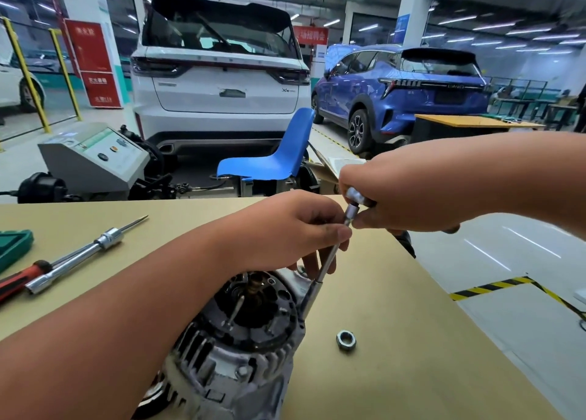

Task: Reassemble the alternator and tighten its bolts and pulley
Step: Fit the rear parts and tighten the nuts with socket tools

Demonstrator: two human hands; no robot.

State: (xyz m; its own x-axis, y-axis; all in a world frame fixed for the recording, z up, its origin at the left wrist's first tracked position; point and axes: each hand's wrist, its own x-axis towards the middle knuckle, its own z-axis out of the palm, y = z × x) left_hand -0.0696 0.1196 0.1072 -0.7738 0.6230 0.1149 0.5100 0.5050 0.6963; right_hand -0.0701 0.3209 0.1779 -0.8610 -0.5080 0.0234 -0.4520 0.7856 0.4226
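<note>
Alternator (234,340) lies at six o'clock on the table (396,308); with the left grip (285,229) pinching the extension (328,257) and the right grip (396,194) wrapped round the ratchet (353,194), best keep the socket (309,299) square while turning.

The ratchet (354,195) handle is mostly hidden behind the fingers of the right hand (399,194). The bolt under the extension (328,261), below the fingertips of the left hand (285,229), cannot be made out. The alternator (241,350) is cut by the bottom edge, its far rim covered by those fingertips.
</note>
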